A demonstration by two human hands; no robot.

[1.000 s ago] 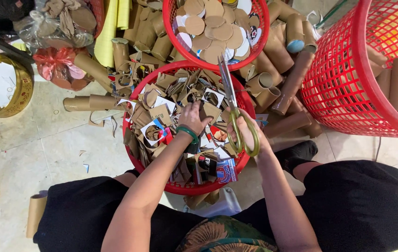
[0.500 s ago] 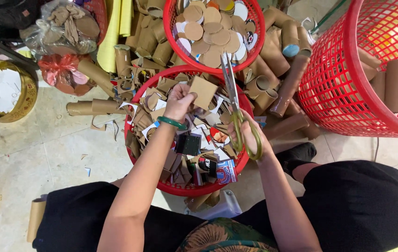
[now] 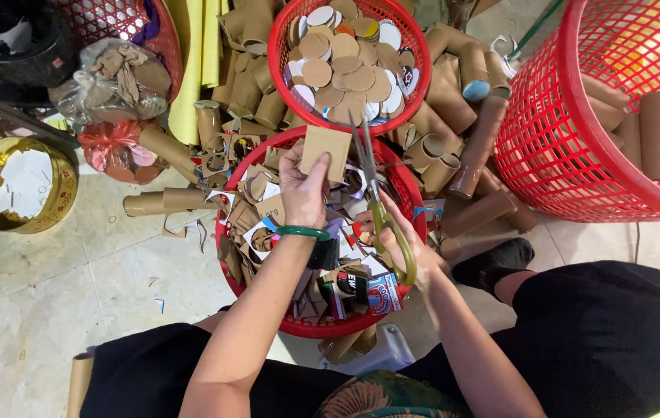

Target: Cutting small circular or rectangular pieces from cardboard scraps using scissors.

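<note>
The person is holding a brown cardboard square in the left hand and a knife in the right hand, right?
Not quite. The right hand holds scissors with yellow-green handles, not a knife. The left hand does hold the brown cardboard square, above the red basket of scraps. The head view shows it.

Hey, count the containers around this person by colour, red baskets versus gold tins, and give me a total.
Red baskets: 4
Gold tins: 1
Total: 5
</note>
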